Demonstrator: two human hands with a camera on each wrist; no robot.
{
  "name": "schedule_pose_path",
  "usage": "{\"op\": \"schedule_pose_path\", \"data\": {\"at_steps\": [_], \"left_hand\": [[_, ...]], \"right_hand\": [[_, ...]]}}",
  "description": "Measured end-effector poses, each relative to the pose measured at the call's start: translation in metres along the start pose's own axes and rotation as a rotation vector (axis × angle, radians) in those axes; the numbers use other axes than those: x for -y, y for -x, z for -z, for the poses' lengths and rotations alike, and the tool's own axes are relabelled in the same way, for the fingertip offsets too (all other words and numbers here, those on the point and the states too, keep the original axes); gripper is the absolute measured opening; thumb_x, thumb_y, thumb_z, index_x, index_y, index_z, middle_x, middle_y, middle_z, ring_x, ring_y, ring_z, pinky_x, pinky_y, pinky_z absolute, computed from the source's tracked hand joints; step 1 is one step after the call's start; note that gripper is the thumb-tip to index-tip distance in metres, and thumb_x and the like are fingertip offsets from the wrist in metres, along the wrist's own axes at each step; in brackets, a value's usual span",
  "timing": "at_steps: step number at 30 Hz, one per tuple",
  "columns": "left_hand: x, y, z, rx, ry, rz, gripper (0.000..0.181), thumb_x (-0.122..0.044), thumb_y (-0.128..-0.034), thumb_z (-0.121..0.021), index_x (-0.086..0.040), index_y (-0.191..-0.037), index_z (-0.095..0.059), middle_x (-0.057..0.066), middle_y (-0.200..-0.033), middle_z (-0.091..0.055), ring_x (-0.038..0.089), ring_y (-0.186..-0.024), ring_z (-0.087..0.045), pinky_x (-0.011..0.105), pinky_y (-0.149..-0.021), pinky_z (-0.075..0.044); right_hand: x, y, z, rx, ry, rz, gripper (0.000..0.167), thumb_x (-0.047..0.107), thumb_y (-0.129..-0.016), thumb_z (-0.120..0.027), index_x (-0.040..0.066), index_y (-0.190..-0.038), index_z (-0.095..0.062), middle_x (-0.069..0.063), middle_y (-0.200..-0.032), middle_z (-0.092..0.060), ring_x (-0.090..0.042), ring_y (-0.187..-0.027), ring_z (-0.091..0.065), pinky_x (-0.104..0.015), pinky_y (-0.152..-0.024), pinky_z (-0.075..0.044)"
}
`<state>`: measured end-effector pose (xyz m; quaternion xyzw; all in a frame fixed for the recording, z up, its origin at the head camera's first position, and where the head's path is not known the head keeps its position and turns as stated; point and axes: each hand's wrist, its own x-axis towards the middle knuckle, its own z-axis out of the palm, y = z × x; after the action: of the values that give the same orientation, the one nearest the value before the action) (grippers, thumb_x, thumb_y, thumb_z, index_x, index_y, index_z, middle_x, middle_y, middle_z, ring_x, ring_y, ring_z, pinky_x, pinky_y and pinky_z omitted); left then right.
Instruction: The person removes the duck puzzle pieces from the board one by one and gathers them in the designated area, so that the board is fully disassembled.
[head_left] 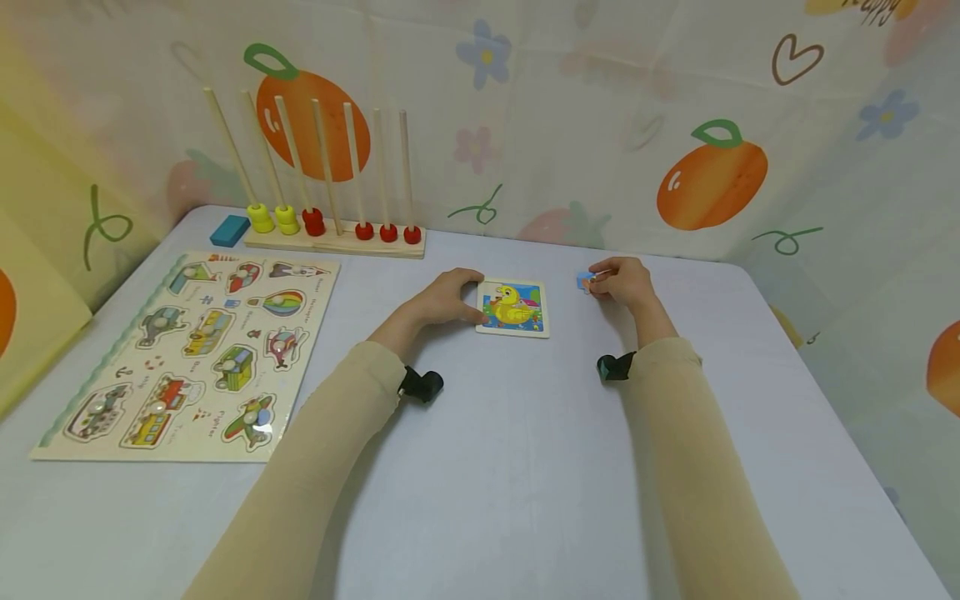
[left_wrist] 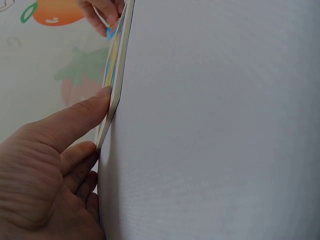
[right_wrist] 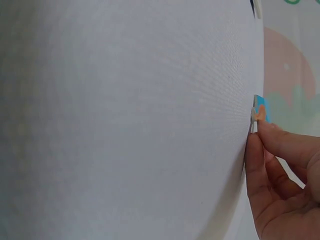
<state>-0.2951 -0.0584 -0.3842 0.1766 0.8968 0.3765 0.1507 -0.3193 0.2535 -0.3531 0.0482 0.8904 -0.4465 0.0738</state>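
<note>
Holding duck puzzle [head_left: 514, 310], nine-o'clock edge, left grip [head_left: 442, 300]; pinching blue piece [head_left: 582, 281], puzzle's two o'clock, right grip [head_left: 627, 284], droppable if pinch slips.

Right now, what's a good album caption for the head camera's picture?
Left hand gripping a duck puzzle, right hand pinching a blue-and-orange piece.

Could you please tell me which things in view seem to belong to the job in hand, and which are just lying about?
Seemingly in the job:
- duck puzzle, held at its edge by the left hand
- small blue-and-orange piece, pinched by the right hand

Apparently lying about:
- vehicle picture board
- bead rack
- blue block
</note>
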Motion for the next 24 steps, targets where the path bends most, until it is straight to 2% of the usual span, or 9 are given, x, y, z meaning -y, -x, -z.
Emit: {"op": "schedule_pose_path", "data": {"at_steps": [14,24], "left_hand": [[-0.0019,0.0011,0.0007,0.002,-0.015,-0.006,0.079,-0.024,-0.0820,-0.077,-0.004,-0.148,-0.039,0.014,-0.159,-0.035,0.031,-0.153,-0.025,0.046,-0.128,-0.019],[-0.0004,0.0002,-0.0003,-0.003,-0.026,-0.006,0.079,-0.025,-0.0822,-0.077,-0.005,-0.149,-0.040,0.013,-0.159,-0.036,0.030,-0.152,-0.025,0.046,-0.128,-0.020]], "right_hand": [[-0.0041,-0.0045,0.0006,0.009,0.159,0.017,0.039,0.007,-0.090,-0.068,-0.002,-0.127,-0.063,-0.001,-0.094,-0.059,0.006,-0.062,-0.057,-0.008,-0.065,-0.049],[-0.0016,-0.0037,-0.0009,0.001,0.263,0.040,0.036,0.008,-0.091,-0.065,0.000,-0.126,-0.064,-0.015,-0.108,-0.062,-0.012,-0.084,-0.055,-0.016,-0.072,-0.043]]}}
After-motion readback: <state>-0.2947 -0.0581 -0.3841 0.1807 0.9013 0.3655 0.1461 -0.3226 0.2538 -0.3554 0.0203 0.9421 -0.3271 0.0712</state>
